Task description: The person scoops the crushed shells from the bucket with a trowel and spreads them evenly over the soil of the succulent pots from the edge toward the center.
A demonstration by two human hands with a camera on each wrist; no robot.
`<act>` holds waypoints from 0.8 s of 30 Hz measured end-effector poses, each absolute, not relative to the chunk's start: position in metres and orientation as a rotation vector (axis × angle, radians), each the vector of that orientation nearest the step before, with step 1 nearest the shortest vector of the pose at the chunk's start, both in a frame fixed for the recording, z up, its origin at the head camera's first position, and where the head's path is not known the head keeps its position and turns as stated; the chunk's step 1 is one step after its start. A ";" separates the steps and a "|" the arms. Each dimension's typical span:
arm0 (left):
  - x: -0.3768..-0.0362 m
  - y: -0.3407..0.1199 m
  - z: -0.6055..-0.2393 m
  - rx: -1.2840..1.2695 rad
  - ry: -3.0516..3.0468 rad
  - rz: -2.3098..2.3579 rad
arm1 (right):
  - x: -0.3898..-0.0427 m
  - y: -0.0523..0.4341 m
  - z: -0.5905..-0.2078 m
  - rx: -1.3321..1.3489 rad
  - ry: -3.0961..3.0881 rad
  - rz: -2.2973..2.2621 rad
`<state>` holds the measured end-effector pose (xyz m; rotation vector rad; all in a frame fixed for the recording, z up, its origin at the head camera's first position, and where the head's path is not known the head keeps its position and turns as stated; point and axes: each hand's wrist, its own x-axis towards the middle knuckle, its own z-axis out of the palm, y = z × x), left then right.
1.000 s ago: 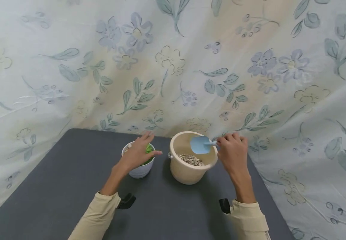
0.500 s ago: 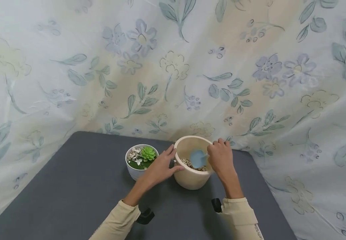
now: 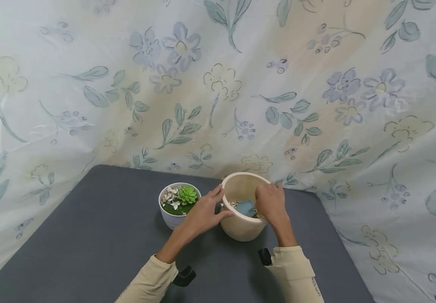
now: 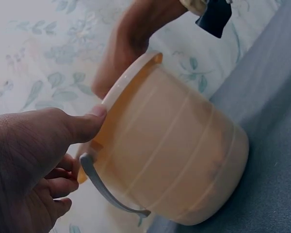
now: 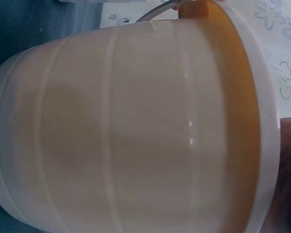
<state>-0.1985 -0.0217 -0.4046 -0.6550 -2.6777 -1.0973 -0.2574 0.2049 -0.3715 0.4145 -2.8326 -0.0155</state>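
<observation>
A beige plastic bucket (image 3: 240, 229) with a grey handle stands on the dark table and has small pebbles (image 3: 234, 204) in its bottom. My left hand (image 3: 218, 206) grips the bucket's left side, thumb on the rim (image 4: 94, 116) and fingers curled by the handle mount. My right hand (image 3: 265, 198) reaches into the bucket from above and holds a light blue scoop (image 3: 246, 207), whose blade lies down on the pebbles. Its handle is hidden in my fist. In the right wrist view the bucket (image 5: 136, 126) wall fills the frame.
A small white pot (image 3: 174, 218) with a green succulent (image 3: 187, 194) and white stones stands just left of the bucket, behind my left hand. The grey table (image 3: 89, 235) ends at a floral cloth (image 3: 218, 84) hanging close behind and to the right.
My left hand left the white pot and took hold of the bucket's side. My right hand lowered the blue scoop from above the rim down onto the pebbles.
</observation>
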 end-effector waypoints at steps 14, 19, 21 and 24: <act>-0.198 -0.019 -0.406 -0.682 -2.672 -1.088 | -0.247 0.211 -0.375 0.289 -2.791 0.416; -0.197 -0.020 -0.407 -0.677 -2.668 -1.087 | -0.240 0.217 -0.364 0.188 -2.765 0.515; -0.197 -0.020 -0.406 -0.671 -2.669 -1.079 | -0.237 0.220 -0.359 0.171 -2.762 0.539; -0.198 -0.021 -0.407 -0.664 -2.671 -1.070 | -0.234 0.225 -0.352 0.136 -2.760 0.559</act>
